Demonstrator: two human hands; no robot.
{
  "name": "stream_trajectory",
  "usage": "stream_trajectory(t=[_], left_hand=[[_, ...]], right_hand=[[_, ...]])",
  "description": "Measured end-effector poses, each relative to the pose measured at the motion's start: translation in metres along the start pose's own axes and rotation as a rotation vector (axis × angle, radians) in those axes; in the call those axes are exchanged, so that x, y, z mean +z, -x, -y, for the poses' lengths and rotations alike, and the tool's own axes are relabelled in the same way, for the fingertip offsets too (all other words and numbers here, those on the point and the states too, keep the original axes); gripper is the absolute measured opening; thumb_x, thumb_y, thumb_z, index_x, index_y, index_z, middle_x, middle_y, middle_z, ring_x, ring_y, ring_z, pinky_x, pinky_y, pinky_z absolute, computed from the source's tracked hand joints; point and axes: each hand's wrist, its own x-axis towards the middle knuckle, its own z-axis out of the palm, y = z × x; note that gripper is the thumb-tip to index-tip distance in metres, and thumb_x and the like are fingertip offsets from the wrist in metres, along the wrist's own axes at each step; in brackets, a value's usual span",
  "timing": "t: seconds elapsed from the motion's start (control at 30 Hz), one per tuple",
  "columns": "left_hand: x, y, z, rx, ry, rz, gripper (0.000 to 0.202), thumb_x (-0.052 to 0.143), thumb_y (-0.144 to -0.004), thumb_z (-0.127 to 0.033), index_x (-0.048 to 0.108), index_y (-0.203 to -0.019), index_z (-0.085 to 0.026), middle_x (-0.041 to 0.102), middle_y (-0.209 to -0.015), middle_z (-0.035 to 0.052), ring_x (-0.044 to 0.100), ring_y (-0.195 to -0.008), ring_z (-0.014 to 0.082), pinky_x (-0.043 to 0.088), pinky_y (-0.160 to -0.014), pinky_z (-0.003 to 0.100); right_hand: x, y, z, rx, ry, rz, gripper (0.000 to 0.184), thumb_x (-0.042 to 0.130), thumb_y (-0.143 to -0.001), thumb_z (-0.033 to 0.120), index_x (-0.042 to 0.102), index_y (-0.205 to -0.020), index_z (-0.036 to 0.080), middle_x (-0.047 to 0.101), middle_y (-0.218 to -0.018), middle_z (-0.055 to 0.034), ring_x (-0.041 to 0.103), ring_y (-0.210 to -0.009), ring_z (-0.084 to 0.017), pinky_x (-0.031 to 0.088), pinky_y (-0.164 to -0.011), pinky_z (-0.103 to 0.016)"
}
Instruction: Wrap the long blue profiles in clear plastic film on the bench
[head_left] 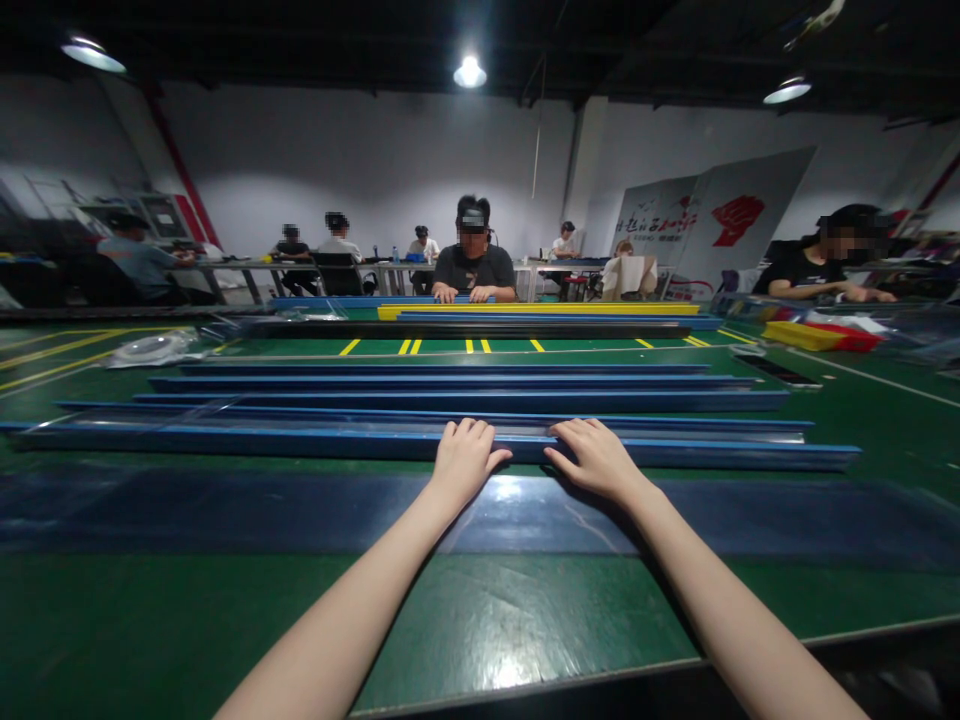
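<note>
A long blue channel rail (225, 438) lies across the green table in front of me, with a clear strip along its top. My left hand (463, 458) rests on the rail's near edge, fingers curled over it. My right hand (592, 455) sits beside it on the same rail, fingers bent over the edge. A dark blue flat strip (225, 512) lies on the table just under my wrists. Two more blue rails (450, 398) lie parallel behind the first.
Across the table a seated person (475, 262) has both hands on blue and yellow rails (540, 311). Another person (825, 262) sits at the right near yellow and red parts (821, 335). Clear plastic wrap (154, 348) lies far left. The table's front edge (600, 672) is near me.
</note>
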Motion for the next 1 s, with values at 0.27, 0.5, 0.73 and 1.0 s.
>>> stream_trajectory(t=[0.27, 0.5, 0.73, 1.0], left_hand=[[0.0014, -0.0005, -0.0003, 0.010, 0.027, -0.007, 0.027, 0.051, -0.081, -0.044, 0.055, -0.085, -0.017, 0.062, -0.093, 0.0065, 0.050, -0.093, 0.0220, 0.031, -0.072, 0.034], [0.0004, -0.0005, 0.0000, 0.011, 0.033, 0.004, 0.025, 0.050, -0.082, -0.043, 0.055, -0.083, -0.018, 0.064, -0.090, 0.0048, 0.049, -0.091, 0.0211, 0.030, -0.072, 0.033], [-0.0029, -0.0011, -0.0003, 0.022, 0.025, 0.026, 0.024, 0.048, -0.083, -0.042, 0.055, -0.086, -0.018, 0.064, -0.091, 0.0034, 0.050, -0.090, 0.0205, 0.029, -0.071, 0.033], [-0.0003, -0.0007, -0.0012, 0.022, -0.038, 0.007, 0.028, 0.048, -0.082, -0.044, 0.053, -0.086, -0.017, 0.063, -0.088, 0.0050, 0.051, -0.087, 0.0213, 0.029, -0.070, 0.033]], right_hand=[[0.0018, -0.0002, -0.0005, -0.023, 0.023, -0.033, 0.026, 0.039, -0.087, 0.036, 0.057, -0.088, 0.017, 0.062, -0.090, -0.0075, 0.052, -0.085, -0.019, 0.031, -0.075, -0.030], [0.0010, 0.0000, 0.0012, -0.030, 0.028, -0.026, 0.025, 0.037, -0.089, 0.035, 0.055, -0.083, 0.018, 0.059, -0.085, -0.0059, 0.050, -0.081, -0.018, 0.030, -0.072, -0.029], [0.0024, -0.0003, 0.0015, -0.044, 0.026, -0.023, 0.024, 0.035, -0.089, 0.033, 0.053, -0.083, 0.018, 0.059, -0.083, -0.0060, 0.050, -0.078, -0.018, 0.031, -0.071, -0.029], [0.0027, -0.0002, 0.0028, -0.041, 0.002, -0.071, 0.021, 0.039, -0.088, 0.031, 0.053, -0.081, 0.017, 0.057, -0.082, -0.0057, 0.049, -0.077, -0.017, 0.032, -0.068, -0.027]])
